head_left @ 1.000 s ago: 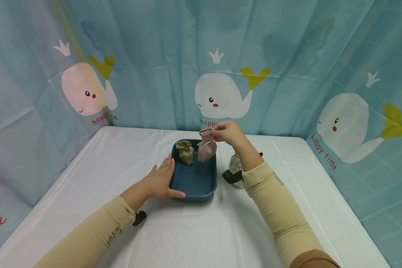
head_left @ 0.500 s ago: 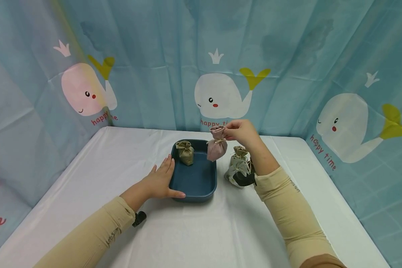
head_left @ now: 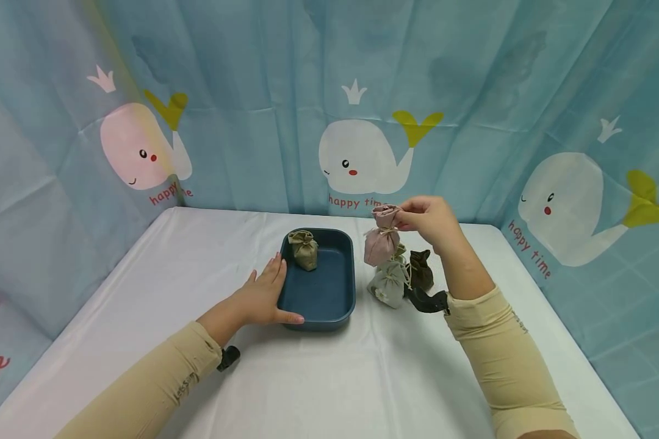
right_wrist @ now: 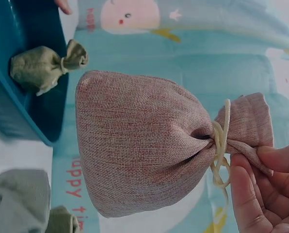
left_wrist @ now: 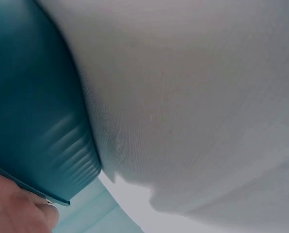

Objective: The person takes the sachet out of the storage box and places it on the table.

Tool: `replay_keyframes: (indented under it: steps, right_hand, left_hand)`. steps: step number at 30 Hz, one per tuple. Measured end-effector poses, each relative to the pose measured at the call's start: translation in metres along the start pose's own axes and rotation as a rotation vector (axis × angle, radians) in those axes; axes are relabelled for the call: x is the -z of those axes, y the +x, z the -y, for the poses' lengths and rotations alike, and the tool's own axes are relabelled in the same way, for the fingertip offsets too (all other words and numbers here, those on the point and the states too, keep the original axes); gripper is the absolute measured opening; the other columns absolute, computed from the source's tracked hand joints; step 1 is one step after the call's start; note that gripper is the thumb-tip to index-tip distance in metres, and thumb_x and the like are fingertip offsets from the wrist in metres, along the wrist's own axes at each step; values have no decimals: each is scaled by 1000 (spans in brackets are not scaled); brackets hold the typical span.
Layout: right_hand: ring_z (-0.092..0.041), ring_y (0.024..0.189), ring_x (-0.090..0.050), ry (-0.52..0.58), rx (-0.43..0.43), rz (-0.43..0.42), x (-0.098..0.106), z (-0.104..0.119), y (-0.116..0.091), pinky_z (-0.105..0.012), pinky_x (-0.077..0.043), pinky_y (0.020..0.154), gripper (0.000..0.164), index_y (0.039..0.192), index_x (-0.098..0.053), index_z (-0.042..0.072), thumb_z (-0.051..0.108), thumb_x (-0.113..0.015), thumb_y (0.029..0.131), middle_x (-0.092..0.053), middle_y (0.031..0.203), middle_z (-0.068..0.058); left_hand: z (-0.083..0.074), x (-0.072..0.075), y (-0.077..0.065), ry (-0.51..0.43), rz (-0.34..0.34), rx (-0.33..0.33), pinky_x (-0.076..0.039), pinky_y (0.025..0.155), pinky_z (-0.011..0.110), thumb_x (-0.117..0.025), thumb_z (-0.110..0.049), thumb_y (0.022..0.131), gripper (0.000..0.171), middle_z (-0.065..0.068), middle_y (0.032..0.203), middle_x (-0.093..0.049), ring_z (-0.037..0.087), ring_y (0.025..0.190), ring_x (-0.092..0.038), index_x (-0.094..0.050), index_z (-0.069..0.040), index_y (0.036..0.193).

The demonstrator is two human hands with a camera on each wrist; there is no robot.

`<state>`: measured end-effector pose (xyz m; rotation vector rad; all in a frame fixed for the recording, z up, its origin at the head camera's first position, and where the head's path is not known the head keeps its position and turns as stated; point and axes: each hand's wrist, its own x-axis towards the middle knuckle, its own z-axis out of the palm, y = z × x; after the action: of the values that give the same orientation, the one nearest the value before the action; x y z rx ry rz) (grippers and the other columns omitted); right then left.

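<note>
My right hand [head_left: 429,221] pinches a pink drawstring pouch [head_left: 381,245] by its gathered neck, to the right of a blue rectangular bin [head_left: 318,299]. In the right wrist view the pouch [right_wrist: 139,145] fills the middle, its pale cord tied below my fingertips. Spread along the bin's left side, my left hand [head_left: 259,297] has its fingers straight and its thumb at the front rim. An olive pouch [head_left: 305,251] stands inside the bin at the back left. The left wrist view catches just the bin's wall [left_wrist: 42,107] and part of that hand [left_wrist: 18,208].
Below the pink pouch stand a grey-green pouch [head_left: 388,285] and a dark brown pouch [head_left: 421,272] on the white tablecloth [head_left: 307,384]. Another olive pouch [head_left: 399,250] shows partly behind them. A blue whale-print curtain [head_left: 241,152] hangs around the table's back and sides.
My right hand has carried the pink pouch rightward from over the bin to above the other pouches, uncovering the dark brown one. The left hand and the bin have stayed put.
</note>
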<state>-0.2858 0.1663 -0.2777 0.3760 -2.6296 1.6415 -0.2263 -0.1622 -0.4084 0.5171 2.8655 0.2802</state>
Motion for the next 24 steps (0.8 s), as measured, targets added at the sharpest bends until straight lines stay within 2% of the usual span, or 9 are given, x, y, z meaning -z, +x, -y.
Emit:
replay_keyframes:
  steps: [5,14,24]
  right_hand:
    - [-10,76,-65,-60,-1,-16,12,-1,-12,-29,-52,75,22,103,-63,-7,11,-57,91,-65,97,-18]
    - [-8,74,-65,-151,-2,-56,36,-11,-34,-24,-52,72,24,101,-64,-5,16,-59,90,-67,91,-12]
    - [-6,74,-65,-228,-29,-73,48,-31,-50,-22,-52,71,27,102,-65,-1,22,-59,90,-68,92,-12]
  left_hand:
    - [0,-1,1,3,4,2,-6,107,57,-47,-86,59,131,13,151,16,28,139,7,6,-4,146]
    - [1,-1,1,17,5,5,-7,106,58,-44,-88,58,132,14,151,15,28,139,6,7,-3,145]
    - [1,-2,2,10,10,3,-6,106,58,-44,-89,57,133,13,151,16,28,139,7,7,-3,145]
